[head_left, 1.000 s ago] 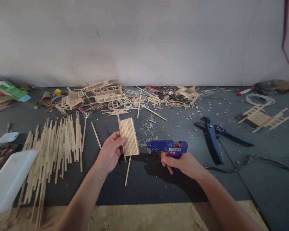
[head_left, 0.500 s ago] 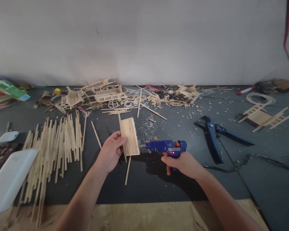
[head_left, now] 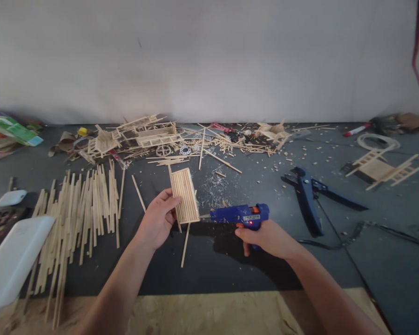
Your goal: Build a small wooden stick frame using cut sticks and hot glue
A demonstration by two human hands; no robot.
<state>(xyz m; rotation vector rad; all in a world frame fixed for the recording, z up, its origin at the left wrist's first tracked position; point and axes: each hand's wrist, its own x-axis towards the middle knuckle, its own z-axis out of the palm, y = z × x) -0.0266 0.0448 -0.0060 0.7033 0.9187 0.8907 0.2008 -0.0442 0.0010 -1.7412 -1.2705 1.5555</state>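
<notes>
My left hand point(head_left: 159, 215) pinches the left edge of a small panel point(head_left: 185, 195) made of thin wooden sticks laid side by side, tilted above the dark tabletop. Wrapped round the handle of a blue hot glue gun point(head_left: 235, 214) is my right hand point(head_left: 263, 237); a red light glows on the gun's body. Its nozzle points left, close to the panel's lower right corner; whether it touches cannot be made out. Whitish glue shows along the panel's right edge. A loose stick point(head_left: 185, 246) lies beneath the panel.
Many loose sticks point(head_left: 85, 209) are spread at left beside a white power bank point(head_left: 17, 260). Stick-built pieces point(head_left: 157, 135) and scraps line the wall. At right lie a dark blue cutter point(head_left: 309, 200), a black cable point(head_left: 352, 237) and a small wooden frame point(head_left: 377, 170).
The panel has shifted slightly left and up and tilted a little. The glue gun has moved slightly, its nozzle now lower along the panel's right edge. Both grips stay the same.
</notes>
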